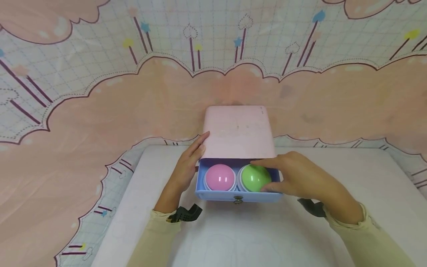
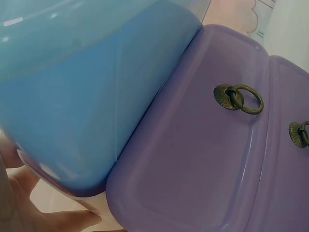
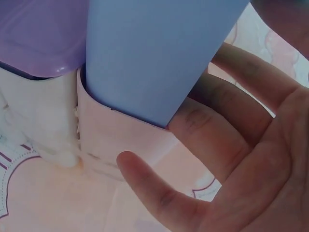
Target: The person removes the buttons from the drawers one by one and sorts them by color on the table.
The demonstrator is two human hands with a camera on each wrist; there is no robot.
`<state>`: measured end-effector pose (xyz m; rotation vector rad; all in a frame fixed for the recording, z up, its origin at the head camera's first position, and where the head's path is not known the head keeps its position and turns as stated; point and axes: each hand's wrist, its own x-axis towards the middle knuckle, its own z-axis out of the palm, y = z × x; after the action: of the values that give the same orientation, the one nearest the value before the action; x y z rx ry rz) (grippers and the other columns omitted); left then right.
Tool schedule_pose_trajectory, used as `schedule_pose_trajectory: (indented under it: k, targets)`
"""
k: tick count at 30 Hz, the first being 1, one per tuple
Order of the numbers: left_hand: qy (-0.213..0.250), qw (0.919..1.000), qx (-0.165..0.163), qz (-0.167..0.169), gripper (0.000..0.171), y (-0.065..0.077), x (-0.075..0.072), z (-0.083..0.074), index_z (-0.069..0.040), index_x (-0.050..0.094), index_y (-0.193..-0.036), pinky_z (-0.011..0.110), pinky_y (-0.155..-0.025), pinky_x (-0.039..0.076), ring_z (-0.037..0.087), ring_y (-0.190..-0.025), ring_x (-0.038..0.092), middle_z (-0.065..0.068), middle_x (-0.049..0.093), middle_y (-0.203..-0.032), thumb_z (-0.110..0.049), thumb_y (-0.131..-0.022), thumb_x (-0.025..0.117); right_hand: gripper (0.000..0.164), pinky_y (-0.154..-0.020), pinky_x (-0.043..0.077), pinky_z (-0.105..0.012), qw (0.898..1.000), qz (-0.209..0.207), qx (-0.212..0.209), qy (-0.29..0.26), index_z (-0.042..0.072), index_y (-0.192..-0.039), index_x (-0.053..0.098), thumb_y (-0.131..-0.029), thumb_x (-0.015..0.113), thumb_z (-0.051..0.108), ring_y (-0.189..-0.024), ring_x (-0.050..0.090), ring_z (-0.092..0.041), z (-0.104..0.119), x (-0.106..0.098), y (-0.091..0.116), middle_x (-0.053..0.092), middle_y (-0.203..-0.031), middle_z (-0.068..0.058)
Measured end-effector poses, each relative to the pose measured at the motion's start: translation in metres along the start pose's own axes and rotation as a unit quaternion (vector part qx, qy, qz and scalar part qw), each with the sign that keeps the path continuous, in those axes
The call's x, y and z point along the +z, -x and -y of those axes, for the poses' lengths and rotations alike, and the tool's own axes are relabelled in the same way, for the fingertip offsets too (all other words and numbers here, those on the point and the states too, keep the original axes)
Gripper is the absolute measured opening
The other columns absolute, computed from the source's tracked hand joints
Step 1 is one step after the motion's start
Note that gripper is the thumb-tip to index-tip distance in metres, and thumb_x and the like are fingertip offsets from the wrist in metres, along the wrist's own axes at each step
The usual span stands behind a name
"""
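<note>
A pink-topped cabinet [image 1: 237,129] stands on the far part of a white table [image 1: 233,237], its blue drawer [image 1: 220,195] extended toward the near side. The drawer holds a pink ball [image 1: 220,177] at left and a green ball [image 1: 256,178] at right, side by side. The hands are apart: the left hand [image 1: 185,167] rests against the cabinet's left side, fingers extended; the right hand [image 1: 295,174] pinches the green ball between thumb and forefinger. Purple drawer fronts [image 2: 183,135] with ring pulls [image 2: 251,99] appear below the blue drawer.
</note>
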<state>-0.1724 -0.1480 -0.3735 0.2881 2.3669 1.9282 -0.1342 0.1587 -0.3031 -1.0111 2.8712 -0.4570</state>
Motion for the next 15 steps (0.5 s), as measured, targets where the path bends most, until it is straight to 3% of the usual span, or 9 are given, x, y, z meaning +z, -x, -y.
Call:
schedule_pose_trajectory:
  k: [6, 15]
  targets:
    - [0.005, 1.0000, 0.000, 0.000, 0.045, -0.0010, -0.0002, 0.0019, -0.046, 0.041, -0.154, 0.073, -0.106, 0.039, 0.033, -0.153, 0.032, -0.010, 0.030, -0.167, -0.044, -0.109, 0.039, 0.063, -0.088, 0.059, -0.037, 1.000, 0.020, 0.002, 0.012, 0.027, -0.136, 0.067, -0.078, 0.088, 0.040, -0.098, 0.066, -0.017, 0.0028, 0.0024, -0.0031, 0.073, -0.120, 0.004]
    - [-0.005, 1.0000, 0.002, 0.001, 0.045, -0.0011, -0.0006, 0.0032, -0.047, 0.040, -0.153, 0.074, -0.106, 0.038, 0.032, -0.154, 0.029, -0.012, 0.029, -0.167, -0.045, -0.108, 0.038, 0.065, -0.093, 0.058, -0.038, 0.998, 0.021, -0.050, 0.027, 0.020, -0.141, 0.063, -0.083, 0.085, 0.039, -0.102, 0.067, -0.013, -0.0018, 0.0059, -0.0062, 0.071, -0.128, 0.003]
